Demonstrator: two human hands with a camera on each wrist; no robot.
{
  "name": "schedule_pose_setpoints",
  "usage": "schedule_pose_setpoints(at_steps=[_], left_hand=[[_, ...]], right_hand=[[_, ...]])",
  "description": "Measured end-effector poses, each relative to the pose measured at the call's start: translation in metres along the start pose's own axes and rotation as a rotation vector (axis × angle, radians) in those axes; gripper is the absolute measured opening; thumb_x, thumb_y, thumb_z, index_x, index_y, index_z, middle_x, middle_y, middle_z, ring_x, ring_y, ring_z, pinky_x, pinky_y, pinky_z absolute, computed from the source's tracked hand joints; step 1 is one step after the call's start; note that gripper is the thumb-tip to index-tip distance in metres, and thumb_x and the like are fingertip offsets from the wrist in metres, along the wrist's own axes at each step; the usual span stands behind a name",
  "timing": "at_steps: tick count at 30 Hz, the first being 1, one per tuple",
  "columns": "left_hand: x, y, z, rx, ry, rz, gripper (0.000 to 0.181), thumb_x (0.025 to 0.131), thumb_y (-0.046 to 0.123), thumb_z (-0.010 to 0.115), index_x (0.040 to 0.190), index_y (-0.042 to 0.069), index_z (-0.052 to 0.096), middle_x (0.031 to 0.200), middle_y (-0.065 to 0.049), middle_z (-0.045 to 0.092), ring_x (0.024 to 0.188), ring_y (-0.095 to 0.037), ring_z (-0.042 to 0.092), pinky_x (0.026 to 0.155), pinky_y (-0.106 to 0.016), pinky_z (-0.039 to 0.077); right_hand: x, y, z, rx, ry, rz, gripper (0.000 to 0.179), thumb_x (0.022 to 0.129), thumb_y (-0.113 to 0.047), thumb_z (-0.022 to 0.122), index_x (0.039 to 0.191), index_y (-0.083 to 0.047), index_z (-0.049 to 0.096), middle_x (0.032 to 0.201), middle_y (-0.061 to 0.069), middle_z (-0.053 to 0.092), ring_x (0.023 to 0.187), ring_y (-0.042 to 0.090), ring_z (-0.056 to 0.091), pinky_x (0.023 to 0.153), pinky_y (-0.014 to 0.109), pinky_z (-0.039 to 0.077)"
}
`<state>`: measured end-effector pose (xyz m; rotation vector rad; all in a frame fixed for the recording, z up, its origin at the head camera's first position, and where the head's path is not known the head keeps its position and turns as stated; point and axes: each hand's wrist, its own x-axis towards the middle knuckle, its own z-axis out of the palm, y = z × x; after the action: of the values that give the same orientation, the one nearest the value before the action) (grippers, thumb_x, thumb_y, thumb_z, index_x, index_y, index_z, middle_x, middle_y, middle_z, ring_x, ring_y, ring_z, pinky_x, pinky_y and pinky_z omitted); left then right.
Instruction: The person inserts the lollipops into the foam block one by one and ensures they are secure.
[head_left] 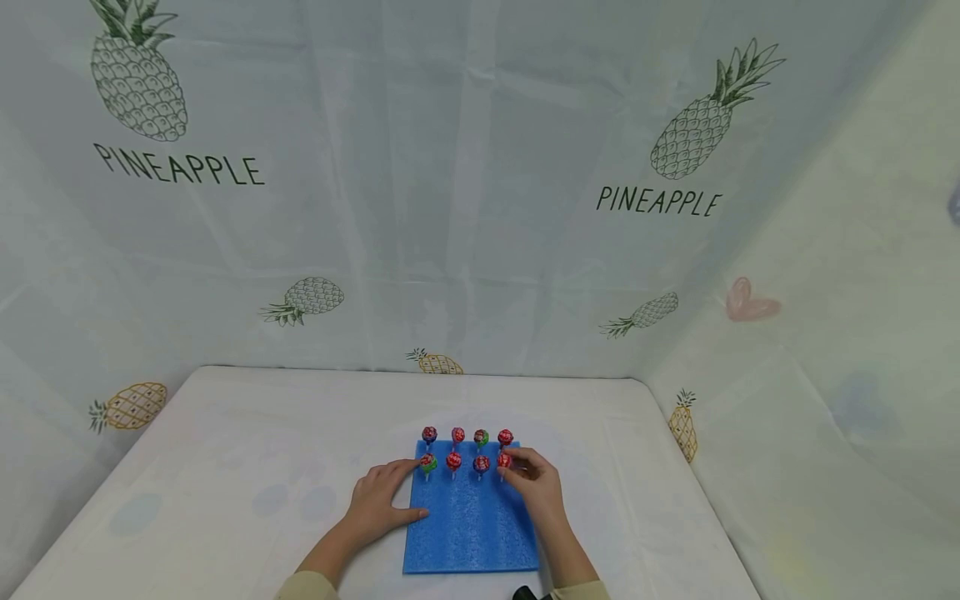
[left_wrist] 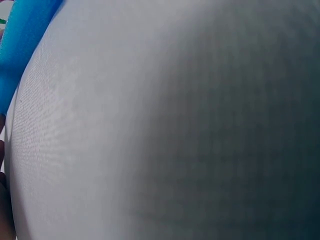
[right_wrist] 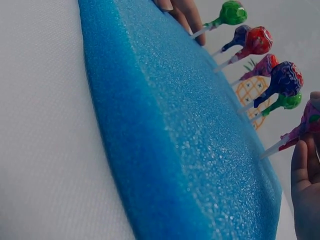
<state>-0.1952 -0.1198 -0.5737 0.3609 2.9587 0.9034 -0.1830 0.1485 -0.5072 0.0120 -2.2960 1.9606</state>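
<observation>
A blue foam board [head_left: 471, 537] lies on the white-covered table, with two rows of wrapped lollipops standing along its far part. My right hand [head_left: 540, 485] pinches the wrapped head of the red lollipop [head_left: 504, 459] at the right end of the nearer row. In the right wrist view, that lollipop's white stick [right_wrist: 270, 150] meets the foam at a slant. My left hand [head_left: 377, 502] rests at the board's left edge, thumb stretched over the foam. Its fingertips are beside the green lollipop [head_left: 427, 462]. Mostly table cover and a corner of the board [left_wrist: 20, 45] fill the left wrist view.
Behind the nearer row stand more lollipops, among them a dark one [head_left: 429, 434] and a red one [head_left: 506, 436]. A pineapple-print curtain [head_left: 465, 208] rises behind the table [head_left: 300, 425]. A small black object [head_left: 524, 593] shows by the right sleeve.
</observation>
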Motion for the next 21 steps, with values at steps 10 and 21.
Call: schedule_pose_setpoints(at_steps=[10,21], left_hand=[[-0.001,0.003,-0.001,-0.010,-0.011,-0.011,0.087,0.072,0.062,0.076,0.141,0.017,0.050,0.142,-0.010,0.048,0.127,-0.036,0.039,0.102,-0.062,0.028],[-0.003,0.005,-0.004,-0.007,-0.011,-0.011,0.087,0.072,0.061,0.077,0.141,0.016,0.050,0.141,-0.011,0.048,0.127,-0.037,0.039,0.101,-0.062,0.028]], right_hand=[[0.000,0.006,0.000,0.014,0.004,0.026,0.027,0.084,0.002,0.073,0.110,0.007,0.067,0.107,0.015,0.067,0.095,0.025,0.060,0.076,0.020,0.051],[0.006,0.024,0.002,0.011,0.017,0.028,0.028,0.084,-0.004,0.075,0.111,0.003,0.069,0.109,0.014,0.066,0.100,0.027,0.060,0.078,0.019,0.050]])
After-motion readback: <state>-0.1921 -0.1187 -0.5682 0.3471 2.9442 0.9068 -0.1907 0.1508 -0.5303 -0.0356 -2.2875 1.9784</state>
